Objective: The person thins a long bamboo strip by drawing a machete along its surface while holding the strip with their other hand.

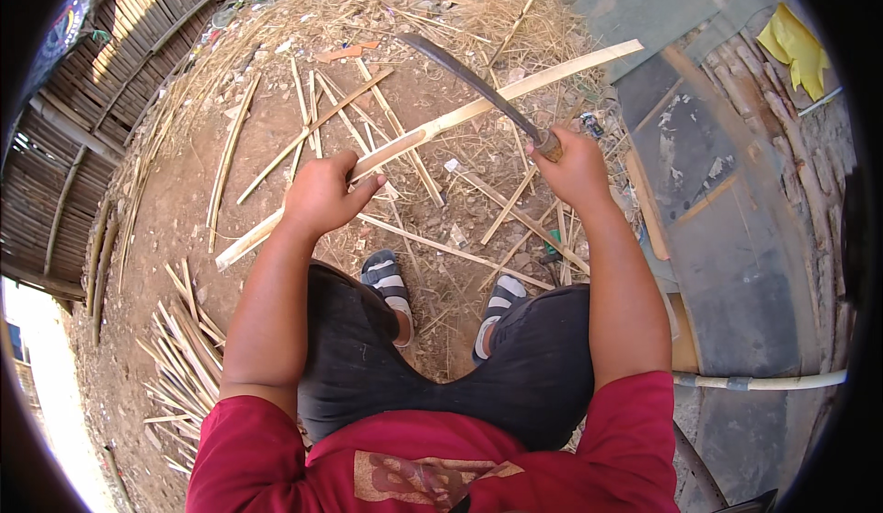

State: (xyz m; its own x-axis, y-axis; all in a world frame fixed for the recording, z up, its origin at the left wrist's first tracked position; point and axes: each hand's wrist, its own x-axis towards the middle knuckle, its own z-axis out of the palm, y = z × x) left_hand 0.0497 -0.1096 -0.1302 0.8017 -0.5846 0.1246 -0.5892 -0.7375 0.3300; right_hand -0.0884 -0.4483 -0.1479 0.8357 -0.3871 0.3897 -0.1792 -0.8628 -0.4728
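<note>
Left hand [324, 193]: closed around the bamboo slat [432, 131], gripping it a little below its middle.
Right hand [575, 168]: closed around the wooden handle of the machete [478, 82], held at the right side of the slat.
Bamboo slat: long, pale, split strip; runs diagonally from lower left near the ground to upper right, raised above the dirt (its far end reaches toward the grey sheet).
Machete: dark curved blade, pointing up and left from the fist; the blade crosses the slat above the right hand, and whether the edge touches it cannot be told.
Feet [441, 297]: in grey-and-white sandals, on the dirt below the slat.
Strips [184, 352]: a loose pile of thin bamboo strips at lower left, well apart from both hands.
Ground [267, 126]: bare dirt with scattered slats and dry straw.
Sheet [736, 228]: grey, worn, at the right.
Cloth [796, 48]: yellow, upper right.
</note>
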